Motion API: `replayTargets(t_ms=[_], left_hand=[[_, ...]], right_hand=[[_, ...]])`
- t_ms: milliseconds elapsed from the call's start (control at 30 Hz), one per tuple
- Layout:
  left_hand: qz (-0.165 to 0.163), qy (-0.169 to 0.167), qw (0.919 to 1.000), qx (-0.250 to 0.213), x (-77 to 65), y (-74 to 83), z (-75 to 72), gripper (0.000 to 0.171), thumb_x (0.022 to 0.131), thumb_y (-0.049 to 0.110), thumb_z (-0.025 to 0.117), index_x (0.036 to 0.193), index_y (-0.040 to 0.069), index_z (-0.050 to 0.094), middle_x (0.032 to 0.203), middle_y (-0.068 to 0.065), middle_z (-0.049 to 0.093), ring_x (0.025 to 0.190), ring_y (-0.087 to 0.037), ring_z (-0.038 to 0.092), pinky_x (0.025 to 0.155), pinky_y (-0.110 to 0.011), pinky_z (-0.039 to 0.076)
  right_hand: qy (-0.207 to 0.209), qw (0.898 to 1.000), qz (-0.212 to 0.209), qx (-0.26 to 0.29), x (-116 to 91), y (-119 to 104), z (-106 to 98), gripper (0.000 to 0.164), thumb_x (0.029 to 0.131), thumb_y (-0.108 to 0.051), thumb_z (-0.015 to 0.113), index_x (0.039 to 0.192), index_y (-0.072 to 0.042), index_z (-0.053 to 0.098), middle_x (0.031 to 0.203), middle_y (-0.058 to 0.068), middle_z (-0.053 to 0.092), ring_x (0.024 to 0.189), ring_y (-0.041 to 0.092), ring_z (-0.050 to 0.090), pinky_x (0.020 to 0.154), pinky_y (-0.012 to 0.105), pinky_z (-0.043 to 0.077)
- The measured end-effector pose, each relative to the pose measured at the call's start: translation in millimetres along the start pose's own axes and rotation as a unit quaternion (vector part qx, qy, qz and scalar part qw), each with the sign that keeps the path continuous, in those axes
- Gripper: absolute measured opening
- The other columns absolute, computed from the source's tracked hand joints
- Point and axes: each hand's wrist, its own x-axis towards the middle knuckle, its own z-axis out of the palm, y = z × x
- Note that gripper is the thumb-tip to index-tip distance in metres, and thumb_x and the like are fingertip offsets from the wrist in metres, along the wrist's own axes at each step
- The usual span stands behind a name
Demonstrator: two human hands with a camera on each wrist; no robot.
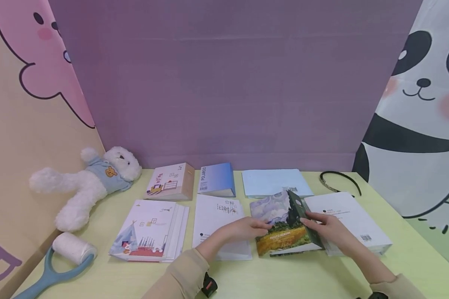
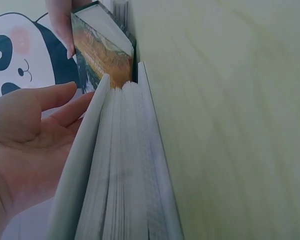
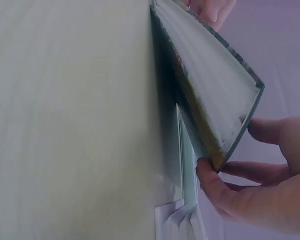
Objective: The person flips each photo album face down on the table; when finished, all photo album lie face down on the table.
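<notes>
A photo album [image 1: 277,222] with a painted landscape cover is tilted up in front of me, its dark green spine towards the right. My right hand [image 1: 331,230] grips it at the spine, thumb on one side and fingers on the other in the right wrist view. At the album's left edge, my left hand [image 1: 247,228] has its fingers extended, fingertips overlapping the cover in the head view. The left wrist view shows this hand [image 2: 30,130] with thumb and fingers apart, above a white album [image 2: 120,165]. A second white album [image 1: 344,220] lies to the right, partly behind the right hand.
At the back lie a beige album [image 1: 168,180], a blue album [image 1: 217,178] and a pale blue album [image 1: 271,180]. An illustrated album [image 1: 149,228] is at front left. Around them are a plush bear [image 1: 101,174], a lint roller [image 1: 72,249] and a headband [image 1: 340,174].
</notes>
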Motion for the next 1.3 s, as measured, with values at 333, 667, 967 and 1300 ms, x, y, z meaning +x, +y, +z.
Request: replayTargets(t_ms=[333,667,967,1300], left_hand=[[0.004,-0.003,0.9991,0.043,-0.4,4.2,-0.2,0.038,0.100,0.028,0.045,0.135,0.015,0.052,0.151,0.002,0.033,0.142,-0.023,0.026,0.115,-0.038,0.024],[0.002,-0.008,0.9998,0.020,2.6,2.5,1.0,0.038,0.100,0.028,0.045,0.134,0.013,0.052,0.152,0.001,0.031,0.142,-0.021,0.024,0.116,-0.038,0.020],[0.004,-0.006,0.9999,0.012,1.9,1.4,1.4,0.041,0.099,0.028,0.046,0.136,0.012,0.050,0.153,-0.002,0.029,0.142,-0.020,0.025,0.116,-0.037,0.021],[0.006,-0.008,1.0000,0.002,0.5,2.9,3.0,0.040,0.100,0.026,0.045,0.136,0.010,0.049,0.154,-0.004,0.027,0.143,-0.020,0.022,0.116,-0.036,0.021]], right_hand=[[-0.016,0.999,-0.025,-0.042,1.7,-0.1,8.8,0.055,0.097,-0.028,0.050,0.134,0.012,0.041,0.133,0.031,0.047,0.122,0.046,0.045,0.095,0.052,0.044],[-0.029,0.999,-0.026,-0.018,-0.1,-0.2,10.8,0.057,0.098,-0.026,0.049,0.138,0.013,0.035,0.138,0.032,0.040,0.127,0.048,0.037,0.097,0.053,0.042],[-0.029,0.999,-0.022,-0.023,-1.0,0.3,12.4,0.061,0.098,-0.031,0.049,0.138,0.011,0.035,0.139,0.032,0.038,0.128,0.047,0.037,0.097,0.052,0.043],[-0.037,0.999,-0.026,-0.022,-1.2,-0.1,11.7,0.059,0.099,-0.028,0.047,0.139,0.012,0.033,0.139,0.033,0.038,0.128,0.047,0.037,0.097,0.052,0.042]])
